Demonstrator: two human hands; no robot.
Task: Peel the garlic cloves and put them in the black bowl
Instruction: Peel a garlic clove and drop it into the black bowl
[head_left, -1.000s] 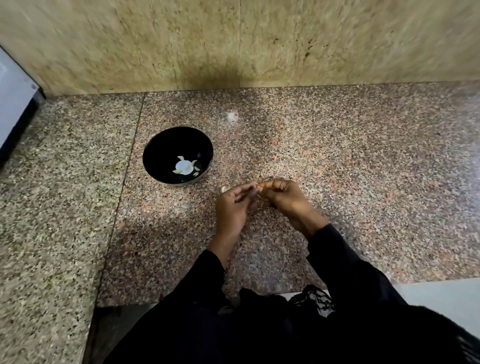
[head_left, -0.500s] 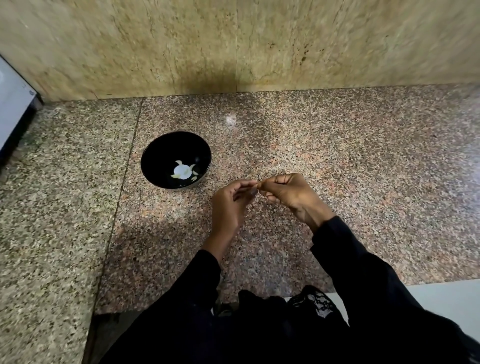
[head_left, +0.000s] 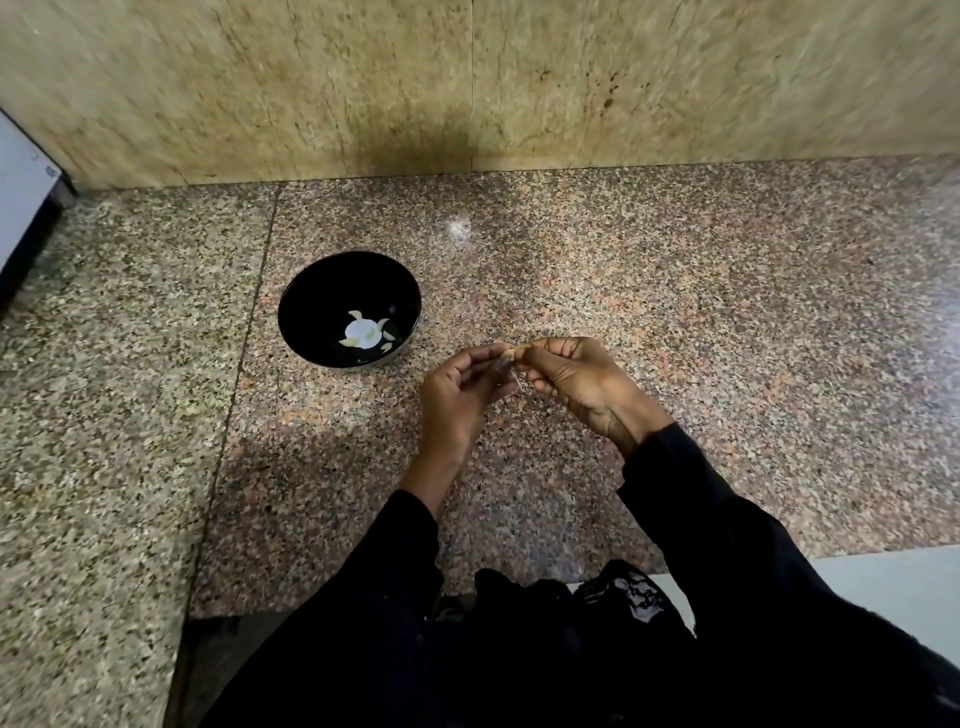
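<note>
Just right of the black bowl (head_left: 311, 332), the left hand (head_left: 457, 400) and right hand (head_left: 582, 384) meet fingertip to fingertip — both pinching a small garlic clove (head_left: 506, 364) between them.

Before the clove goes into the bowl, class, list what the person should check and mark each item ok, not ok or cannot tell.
1. Clove held: ok, left hand and right hand both pinch it at their fingertips.
2. Clove fully peeled: cannot tell, it is mostly hidden and a thin strip hangs beneath.
3. Black bowl upright and open: ok.
4. Room in bowl: ok, only a few pale pieces lie at its bottom.
5. Path to bowl: ok, bare granite counter between hands and bowl.
</note>
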